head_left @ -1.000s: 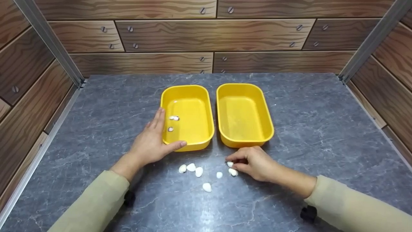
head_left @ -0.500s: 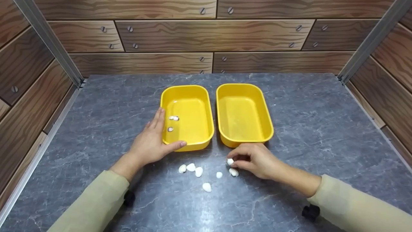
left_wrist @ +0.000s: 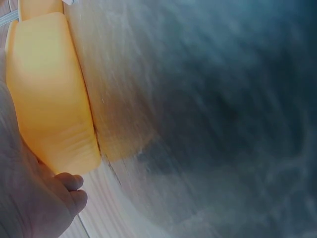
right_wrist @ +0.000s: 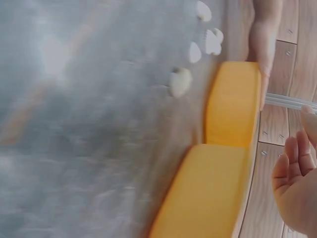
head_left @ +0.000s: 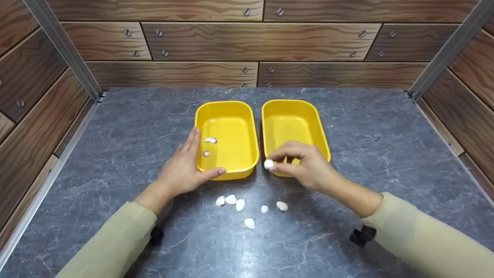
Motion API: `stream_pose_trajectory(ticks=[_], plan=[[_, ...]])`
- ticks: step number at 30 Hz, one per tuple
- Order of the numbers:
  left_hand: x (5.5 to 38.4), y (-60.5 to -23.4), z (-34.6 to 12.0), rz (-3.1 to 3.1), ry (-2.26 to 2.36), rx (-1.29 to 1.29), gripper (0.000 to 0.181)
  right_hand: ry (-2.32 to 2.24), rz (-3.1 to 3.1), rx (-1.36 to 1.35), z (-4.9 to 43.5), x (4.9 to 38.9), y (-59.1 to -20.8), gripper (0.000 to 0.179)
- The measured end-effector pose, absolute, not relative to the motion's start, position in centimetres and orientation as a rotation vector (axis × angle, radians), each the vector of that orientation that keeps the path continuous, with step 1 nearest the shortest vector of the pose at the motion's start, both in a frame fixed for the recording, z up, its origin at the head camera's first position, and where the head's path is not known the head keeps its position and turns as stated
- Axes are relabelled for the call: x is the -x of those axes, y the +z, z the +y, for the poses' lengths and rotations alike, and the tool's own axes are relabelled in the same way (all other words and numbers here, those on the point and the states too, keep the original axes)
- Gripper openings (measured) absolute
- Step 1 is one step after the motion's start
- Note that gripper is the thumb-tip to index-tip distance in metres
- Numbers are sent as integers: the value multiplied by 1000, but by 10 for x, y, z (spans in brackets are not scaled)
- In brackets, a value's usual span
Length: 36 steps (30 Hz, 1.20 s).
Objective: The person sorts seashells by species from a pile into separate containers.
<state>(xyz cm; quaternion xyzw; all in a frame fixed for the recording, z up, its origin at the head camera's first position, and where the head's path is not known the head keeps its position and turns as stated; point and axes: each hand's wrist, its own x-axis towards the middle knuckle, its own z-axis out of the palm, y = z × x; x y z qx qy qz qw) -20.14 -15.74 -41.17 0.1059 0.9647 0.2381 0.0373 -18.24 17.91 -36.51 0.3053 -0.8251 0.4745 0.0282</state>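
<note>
The right hand [head_left: 308,166] pinches a small, rounded white seashell [head_left: 269,164] between its thumb and fingertips. In the head view, the seashell appears at the near left corner of a deep yellow rectangular tub [head_left: 290,127] with rounded corners; how high it is held cannot be told. The left hand [head_left: 179,168] grasps nothing: its fingers lie extended along the left side of a second, matching yellow tub [head_left: 233,135], and its thumb rests on the near rim.

Inside that second tub, toward its left wall, are two small pale shells touching [head_left: 210,140], a single shell [head_left: 206,153] nearer the person, and a tiny pale piece [head_left: 212,120] at the far end. The tubs stand side by side, a narrow gap between them.

In front of them, on the grey, marble-veined counter [head_left: 366,127], lie a close group of three white shells [head_left: 230,199], a small round one [head_left: 264,209], a ribbed one [head_left: 282,206] and another [head_left: 249,223] closest to the person. Wood-patterned panels [head_left: 258,42] stand beyond.
</note>
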Motion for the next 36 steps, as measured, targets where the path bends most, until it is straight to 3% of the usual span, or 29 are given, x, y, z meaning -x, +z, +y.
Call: stream_pose_trajectory(ticks=[13, 36], plan=[[203, -412, -157, 2963, 745, -336, 131, 1531, -2535, -772, 142, 222, -345, 14], [202, -412, -159, 2977, 755, -388, 129, 1478, -2721, -607, 83, 284, -365, 22]])
